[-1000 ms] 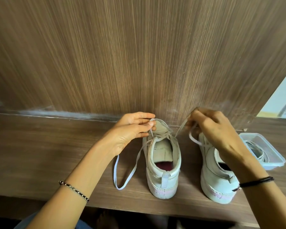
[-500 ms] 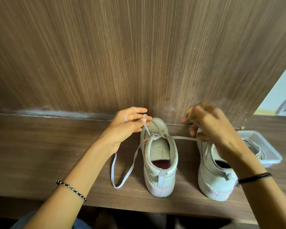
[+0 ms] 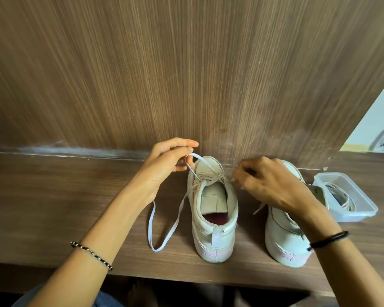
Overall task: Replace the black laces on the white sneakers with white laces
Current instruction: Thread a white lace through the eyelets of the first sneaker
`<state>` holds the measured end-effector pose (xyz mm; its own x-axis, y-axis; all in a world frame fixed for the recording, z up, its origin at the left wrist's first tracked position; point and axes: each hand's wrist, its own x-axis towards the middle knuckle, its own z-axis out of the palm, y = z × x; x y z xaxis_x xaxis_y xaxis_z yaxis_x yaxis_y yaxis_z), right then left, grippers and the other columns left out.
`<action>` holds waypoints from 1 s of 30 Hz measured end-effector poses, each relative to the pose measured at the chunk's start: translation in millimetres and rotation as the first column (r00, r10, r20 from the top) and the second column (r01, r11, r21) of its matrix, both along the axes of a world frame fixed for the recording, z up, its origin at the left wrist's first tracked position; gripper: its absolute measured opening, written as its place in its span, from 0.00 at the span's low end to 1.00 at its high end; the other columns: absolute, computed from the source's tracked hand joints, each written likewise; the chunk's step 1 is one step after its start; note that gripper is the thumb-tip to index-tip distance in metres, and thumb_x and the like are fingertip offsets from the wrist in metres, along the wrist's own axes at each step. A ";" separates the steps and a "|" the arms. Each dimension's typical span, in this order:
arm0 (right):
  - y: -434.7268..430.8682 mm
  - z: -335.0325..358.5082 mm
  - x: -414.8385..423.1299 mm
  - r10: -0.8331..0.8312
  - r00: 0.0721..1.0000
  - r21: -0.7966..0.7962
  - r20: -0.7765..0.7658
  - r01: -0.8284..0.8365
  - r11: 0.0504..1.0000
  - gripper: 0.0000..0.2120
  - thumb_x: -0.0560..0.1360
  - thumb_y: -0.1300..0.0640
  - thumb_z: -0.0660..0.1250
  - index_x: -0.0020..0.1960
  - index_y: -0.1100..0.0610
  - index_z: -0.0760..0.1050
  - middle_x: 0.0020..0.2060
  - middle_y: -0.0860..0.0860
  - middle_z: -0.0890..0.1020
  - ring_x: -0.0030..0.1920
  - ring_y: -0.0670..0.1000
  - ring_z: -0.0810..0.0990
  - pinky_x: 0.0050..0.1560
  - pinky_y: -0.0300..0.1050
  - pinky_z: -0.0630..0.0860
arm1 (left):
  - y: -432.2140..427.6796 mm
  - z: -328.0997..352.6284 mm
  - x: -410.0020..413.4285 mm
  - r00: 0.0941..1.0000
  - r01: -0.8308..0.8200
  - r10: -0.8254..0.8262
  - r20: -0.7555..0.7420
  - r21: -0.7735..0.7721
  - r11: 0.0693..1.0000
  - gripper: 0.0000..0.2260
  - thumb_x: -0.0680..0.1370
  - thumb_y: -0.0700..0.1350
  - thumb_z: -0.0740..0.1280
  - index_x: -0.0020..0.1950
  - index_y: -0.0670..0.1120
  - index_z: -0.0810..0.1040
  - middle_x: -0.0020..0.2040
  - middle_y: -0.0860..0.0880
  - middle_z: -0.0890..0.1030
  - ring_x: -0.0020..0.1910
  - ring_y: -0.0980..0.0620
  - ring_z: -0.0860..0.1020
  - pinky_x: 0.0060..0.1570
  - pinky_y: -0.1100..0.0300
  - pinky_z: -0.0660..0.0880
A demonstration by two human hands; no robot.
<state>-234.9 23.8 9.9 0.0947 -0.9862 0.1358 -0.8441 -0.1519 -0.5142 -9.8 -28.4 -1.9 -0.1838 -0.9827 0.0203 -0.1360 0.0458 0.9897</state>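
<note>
White left sneaker (image 3: 213, 209) and right sneaker (image 3: 284, 235), 2 abreast on the wooden shelf (image 3: 53, 196), lie lengthwise, toes at the back panel (image 3: 186, 74), heels toward the person. Left hand (image 3: 166, 165) pinches the white lace (image 3: 175, 224) above the left one; right hand (image 3: 268, 185) pinches its other end.

Matt wood-grain shelf (image 3: 53, 196), clear plastic box (image 3: 364, 207)

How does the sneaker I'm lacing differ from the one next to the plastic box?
The sneaker being laced is in full view, red insole showing; the other sneaker is partly covered by the right hand. A long white lace loops from the laced one onto the shelf and up into the left hand's grip; by the other, only a short lace end shows. Both are white, upright, heels toward you.
</note>
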 end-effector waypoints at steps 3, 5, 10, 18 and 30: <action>1.3 4.8 1.8 -0.098 0.984 0.031 0.148 0.094 0.995 0.17 0.80 0.52 0.61 0.39 0.62 0.79 0.32 0.53 0.85 0.35 0.51 0.83 0.41 0.45 0.78 | 1.3 0.3 -1.6 0.999 0.020 -0.020 0.041 -0.010 1.000 0.09 0.82 0.40 0.65 0.56 0.47 0.85 0.34 0.52 0.80 0.44 0.55 0.80 0.63 0.48 0.78; 3.5 5.9 2.4 -0.155 0.942 0.115 0.297 0.125 0.985 0.18 0.81 0.52 0.60 0.42 0.62 0.81 0.34 0.49 0.87 0.37 0.47 0.86 0.47 0.48 0.81 | 2.5 0.4 -3.2 0.997 0.042 -0.041 0.071 -0.014 0.999 0.09 0.82 0.41 0.65 0.57 0.47 0.84 0.34 0.53 0.80 0.43 0.58 0.80 0.63 0.49 0.78; 2.3 9.7 0.3 -0.298 0.632 0.253 0.715 0.164 0.953 0.16 0.82 0.56 0.56 0.41 0.66 0.72 0.35 0.61 0.86 0.41 0.62 0.88 0.53 0.65 0.83 | 4.0 -1.4 -7.0 0.982 0.099 -0.097 0.160 -0.003 0.995 0.08 0.82 0.43 0.66 0.56 0.50 0.84 0.43 0.52 0.85 0.49 0.59 0.83 0.60 0.57 0.77; 3.0 7.2 -10.9 -0.274 0.886 0.061 0.374 0.271 0.961 0.18 0.80 0.51 0.59 0.45 0.65 0.77 0.36 0.56 0.86 0.37 0.55 0.86 0.47 0.55 0.81 | 6.1 -6.5 -9.2 0.961 0.192 -0.175 0.215 -0.062 0.979 0.06 0.82 0.47 0.68 0.57 0.52 0.83 0.53 0.53 0.86 0.54 0.60 0.83 0.65 0.56 0.74; -2.9 -3.1 -4.7 0.246 0.966 0.079 -0.083 -0.239 0.968 0.19 0.78 0.66 0.62 0.65 0.53 0.81 0.55 0.46 0.86 0.58 0.48 0.83 0.61 0.45 0.78 | 4.4 -5.7 -9.5 0.952 0.182 -0.141 0.271 -0.134 0.974 0.07 0.83 0.45 0.67 0.58 0.53 0.83 0.51 0.56 0.86 0.53 0.64 0.81 0.50 0.72 0.69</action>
